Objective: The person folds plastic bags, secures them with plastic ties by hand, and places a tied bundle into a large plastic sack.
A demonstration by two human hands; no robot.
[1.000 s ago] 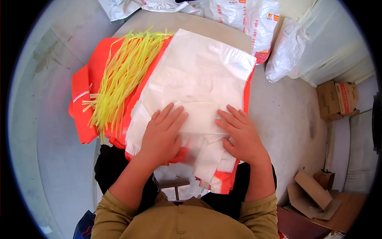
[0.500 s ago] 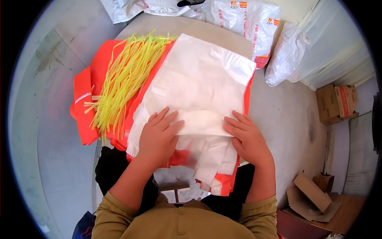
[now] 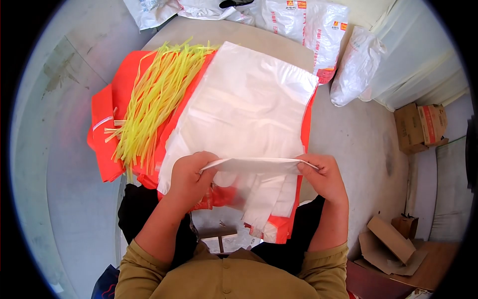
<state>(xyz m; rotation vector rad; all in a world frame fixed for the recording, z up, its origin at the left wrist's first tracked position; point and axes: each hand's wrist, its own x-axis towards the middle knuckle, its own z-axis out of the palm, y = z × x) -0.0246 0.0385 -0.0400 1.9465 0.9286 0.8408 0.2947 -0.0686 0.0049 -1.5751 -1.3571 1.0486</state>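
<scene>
A folded white plastic strip (image 3: 256,165) stretches between my two hands, above the lower part of a large white plastic sheet (image 3: 249,104). My left hand (image 3: 191,177) pinches its left end, and my right hand (image 3: 326,177) pinches its right end. Red plastic (image 3: 307,124) shows along the sheet's right edge and under it on the left. A bundle of yellow strips (image 3: 162,94) lies on red material (image 3: 104,134) left of the sheet. White and red flaps (image 3: 269,219) hang toward my lap.
White printed bags (image 3: 303,30) stand beyond the far edge, with another white bag (image 3: 357,67) to their right. A cardboard box (image 3: 420,127) is at the far right. Opened cardboard (image 3: 388,246) lies at the lower right. My lap is close below the sheet.
Both hands lay flat with spread fingers on the white sheet. Now their fingers have closed on the two ends of the white strip, which is raised and pulled straight.
</scene>
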